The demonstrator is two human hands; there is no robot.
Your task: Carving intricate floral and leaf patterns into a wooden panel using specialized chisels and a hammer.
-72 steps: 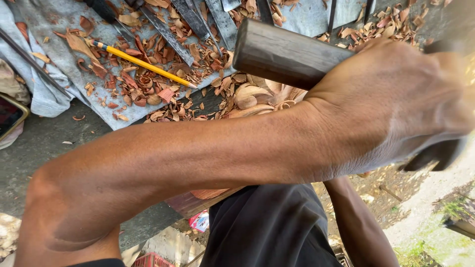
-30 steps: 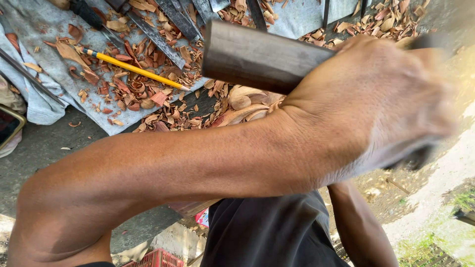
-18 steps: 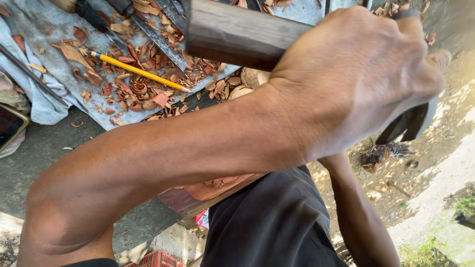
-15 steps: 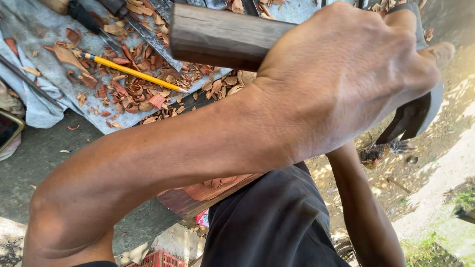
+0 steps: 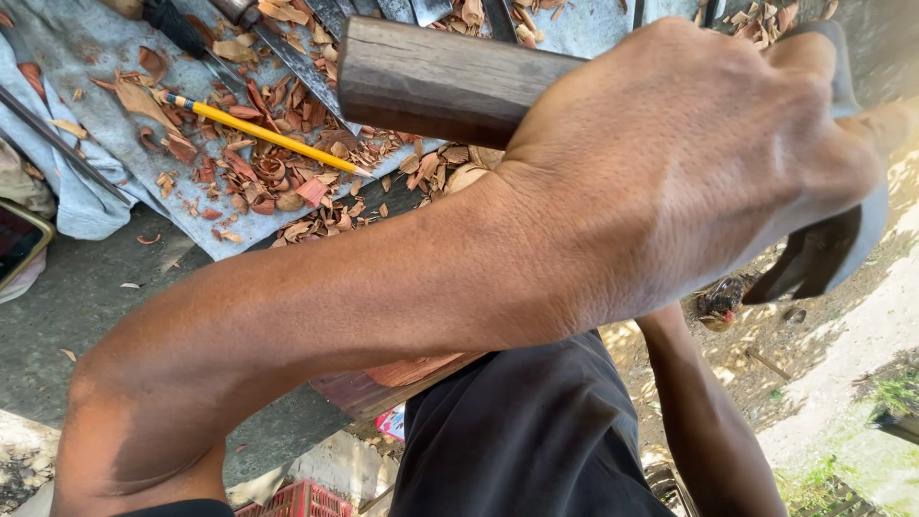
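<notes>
one hand point(image 5: 689, 163) fills the upper right of the view, fingers curled tight round the dark wooden handle point(image 5: 431, 77) of a hand tool – i take this for the left hand, since the forearm runs in from the lower left, though the angle makes that a judgement. the grip sits at the far end of the handle, near the head; a dark curved metal blade point(image 5: 823, 258) shows beyond the knuckles, and the free butt of the handle juts up and left. the tool is held in the air above the ground cloth, touching nothing below it.

the other arm point(image 5: 708, 421) runs down under the raised one, and its hand is hidden, so whether it is open or holding anything cannot be told.

the tool looks stiff and head-heavy (thick hardwood, metal at one end), so a hold close to the blade should steady it, while a hold nearer the butt would give more swing. the wood looks smooth, and the blade edge is best kept clear of fingers.

below lies a grey cloth point(image 5: 86, 57) strewn with reddish wood shavings point(image 5: 249, 172), a yellow pencil point(image 5: 263, 134), and several more tools point(image 5: 287, 48) – the shavings look light and loose.
</notes>
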